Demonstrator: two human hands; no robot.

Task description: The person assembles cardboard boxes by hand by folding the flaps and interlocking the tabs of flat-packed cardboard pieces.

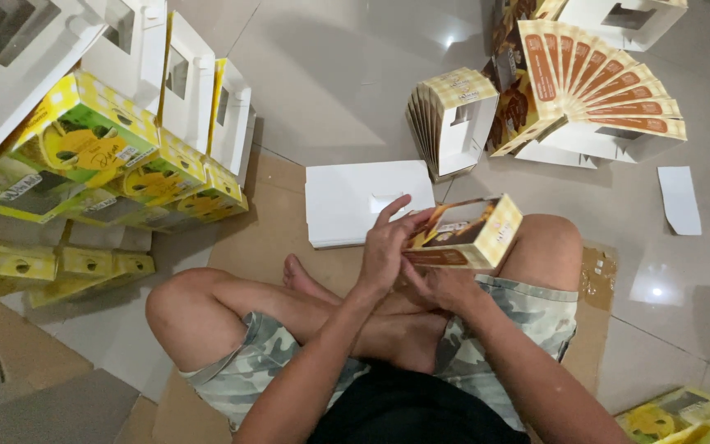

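Observation:
I sit cross-legged on a sheet of cardboard and hold a small yellow and brown carton over my right knee. My left hand presses on the carton's near end, fingers spread over its flap. Under the carton, my right hand supports and grips it from below. The carton looks partly folded into shape, with a window on its top face.
A stack of flat white carton blanks lies just ahead. Fanned flat yellow-brown cartons and a bundle of folded ones sit beyond. Assembled yellow-green boxes pile up at the left. A white scrap lies on the tiled floor.

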